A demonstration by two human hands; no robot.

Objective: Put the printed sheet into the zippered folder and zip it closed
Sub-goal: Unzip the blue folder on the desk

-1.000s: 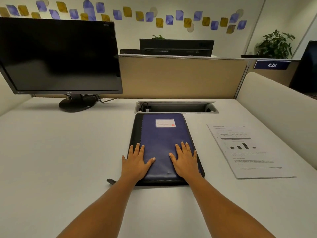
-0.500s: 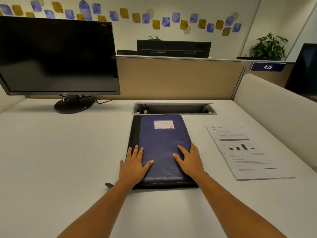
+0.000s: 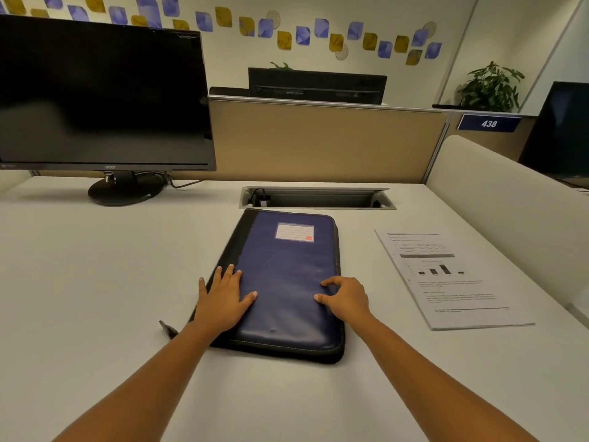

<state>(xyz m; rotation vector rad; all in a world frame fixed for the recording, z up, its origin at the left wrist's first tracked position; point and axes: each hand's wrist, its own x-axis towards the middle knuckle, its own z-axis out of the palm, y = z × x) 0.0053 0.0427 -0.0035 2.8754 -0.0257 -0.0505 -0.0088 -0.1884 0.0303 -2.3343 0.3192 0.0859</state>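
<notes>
1. The folder [image 3: 287, 282] is lying shut in the middle of the desk [image 3: 95, 282], with the sheet [image 3: 446, 275] well apart on its right.
2. Left hand [image 3: 223, 298] is pressed flat, nothing gripped; right hand [image 3: 345, 298] is curled loosely at the zip edge.
3. Folder looks padded, stiffish, probably not heavy; the zip pull [image 3: 167, 328] is best pinched. Sheet's floppy, best lifted by an edge.

Head-worn view, forward-down, close overhead

Bare desk [image 3: 360, 269] is left between folder [image 3: 287, 282] and printed sheet [image 3: 446, 275]; rear access is blocked by monitor [image 3: 102, 97] and cable tray [image 3: 318, 197].
</notes>
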